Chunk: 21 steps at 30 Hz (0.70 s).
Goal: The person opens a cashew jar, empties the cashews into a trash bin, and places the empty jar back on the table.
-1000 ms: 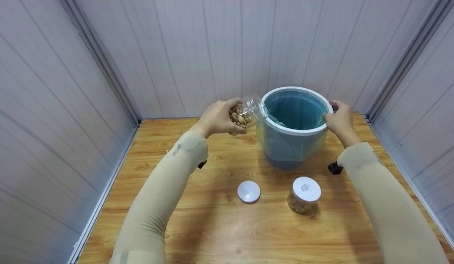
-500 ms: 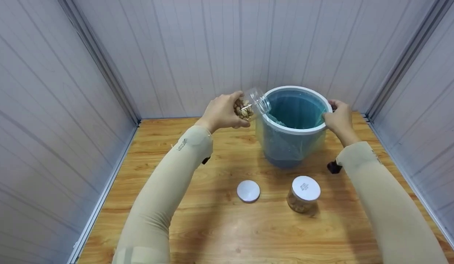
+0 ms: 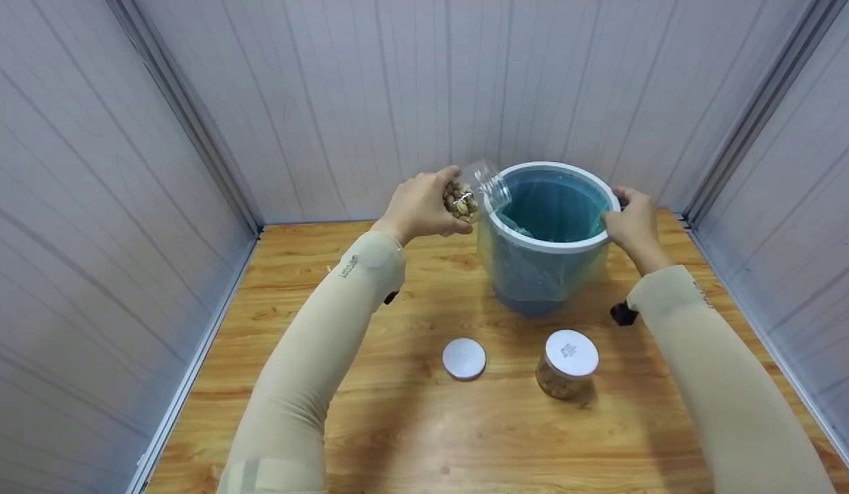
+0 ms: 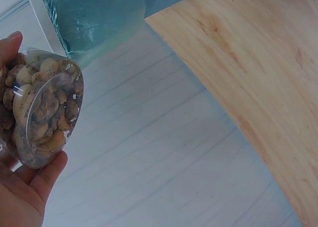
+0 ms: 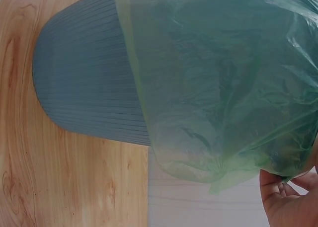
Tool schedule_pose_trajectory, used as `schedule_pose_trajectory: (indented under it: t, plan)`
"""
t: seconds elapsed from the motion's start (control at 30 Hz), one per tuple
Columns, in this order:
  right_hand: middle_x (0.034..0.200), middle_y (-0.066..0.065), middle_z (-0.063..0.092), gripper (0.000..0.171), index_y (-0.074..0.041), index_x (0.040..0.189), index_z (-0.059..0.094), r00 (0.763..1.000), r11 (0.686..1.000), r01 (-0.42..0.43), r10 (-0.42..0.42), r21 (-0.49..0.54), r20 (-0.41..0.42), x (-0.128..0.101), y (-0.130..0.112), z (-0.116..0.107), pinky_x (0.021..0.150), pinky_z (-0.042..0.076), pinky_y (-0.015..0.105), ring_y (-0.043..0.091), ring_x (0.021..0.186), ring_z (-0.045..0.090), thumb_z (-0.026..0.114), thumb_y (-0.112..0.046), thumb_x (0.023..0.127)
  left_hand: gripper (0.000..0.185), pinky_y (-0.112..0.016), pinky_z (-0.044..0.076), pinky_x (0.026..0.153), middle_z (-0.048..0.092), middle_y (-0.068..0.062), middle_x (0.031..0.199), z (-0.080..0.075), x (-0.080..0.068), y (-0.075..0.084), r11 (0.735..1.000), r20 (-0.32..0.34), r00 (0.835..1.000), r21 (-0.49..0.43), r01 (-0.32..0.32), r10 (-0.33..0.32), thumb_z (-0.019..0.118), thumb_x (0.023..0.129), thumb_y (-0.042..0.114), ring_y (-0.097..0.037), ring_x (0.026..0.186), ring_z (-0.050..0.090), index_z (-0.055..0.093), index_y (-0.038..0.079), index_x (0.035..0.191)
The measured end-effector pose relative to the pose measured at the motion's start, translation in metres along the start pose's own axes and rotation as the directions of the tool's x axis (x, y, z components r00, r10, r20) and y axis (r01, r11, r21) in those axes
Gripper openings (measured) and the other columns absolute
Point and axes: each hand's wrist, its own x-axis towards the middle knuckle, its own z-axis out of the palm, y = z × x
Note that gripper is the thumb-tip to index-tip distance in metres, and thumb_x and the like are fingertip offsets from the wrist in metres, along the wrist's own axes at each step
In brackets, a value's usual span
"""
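My left hand (image 3: 420, 207) grips a clear jar (image 3: 488, 184) around its sides. The jar is tipped, its open mouth over the left rim of a blue bin (image 3: 531, 302). Light-brown nuts in shells (image 4: 49, 100) fill the bottom end of the jar. A thin green plastic bag (image 5: 208, 88) lines the bin and hangs down outside its wall, under a white ring rim (image 3: 555, 245). At the right side of that rim, my right hand (image 3: 634, 221) holds the rim and bag, thumb on the inner side and fingers outside.
A white lid (image 3: 464, 359) lies on the wooden table (image 3: 390, 412) in front of the bin. To its right stands another clear jar (image 3: 560, 381) with a white lid on. Panel walls (image 3: 369, 103) close in the back and both sides.
My left hand has moved right and slightly up with the jar, whose mouth has come from beside the rim to over it. The right hand stays at the rim.
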Motion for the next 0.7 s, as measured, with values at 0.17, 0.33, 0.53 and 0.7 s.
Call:
schedule_pose_trajectory:
  t: [0.17,0.33,0.53,0.7]
  plan:
    - [0.158,0.035,0.050,0.064,0.010,0.162,0.038,1.000,1.000,0.013,-0.013,-0.007,-0.005,0.001,0.001,0.002,0.125,0.044,0.055,0.046,0.146,0.050,0.051,0.003,0.100,0.099,-0.050,0.056,0.109,0.072,-0.007,0.137,0.003,0.001,0.000,1.000,-0.003,1.000,0.004,0.000,0.001,0.098,0.077,0.045,-0.029,0.123,0.068,0.051,0.016,0.160]
    - [0.159,0.035,0.048,0.063,0.009,0.163,0.038,1.000,1.000,0.007,-0.007,0.004,0.003,0.001,0.001,0.002,0.125,0.043,0.055,0.046,0.146,0.048,0.050,0.004,0.101,0.099,-0.050,0.056,0.109,0.071,-0.007,0.139,0.005,0.003,0.001,1.000,-0.007,1.000,0.011,0.003,-0.003,0.097,0.078,0.043,-0.029,0.124,0.068,0.050,0.017,0.161]
    - [0.158,0.036,0.049,0.063,0.010,0.162,0.039,1.000,1.000,0.018,-0.018,0.006,-0.003,0.002,0.000,0.002,0.125,0.043,0.056,0.046,0.144,0.048,0.050,0.005,0.100,0.098,-0.050,0.055,0.111,0.070,-0.005,0.139,0.006,0.007,0.004,1.000,-0.013,1.000,0.023,-0.012,0.012,0.096,0.079,0.039,-0.029,0.126,0.067,0.049,0.016,0.162]
    - [0.160,0.035,0.047,0.064,0.008,0.164,0.037,1.000,1.000,0.009,-0.009,0.005,0.003,0.003,0.002,0.000,0.125,0.042,0.056,0.047,0.147,0.047,0.049,0.005,0.101,0.097,-0.049,0.055,0.112,0.070,-0.005,0.141,0.006,0.011,0.007,0.999,-0.020,0.999,0.034,-0.030,0.030,0.095,0.080,0.036,-0.027,0.127,0.067,0.048,0.016,0.162]
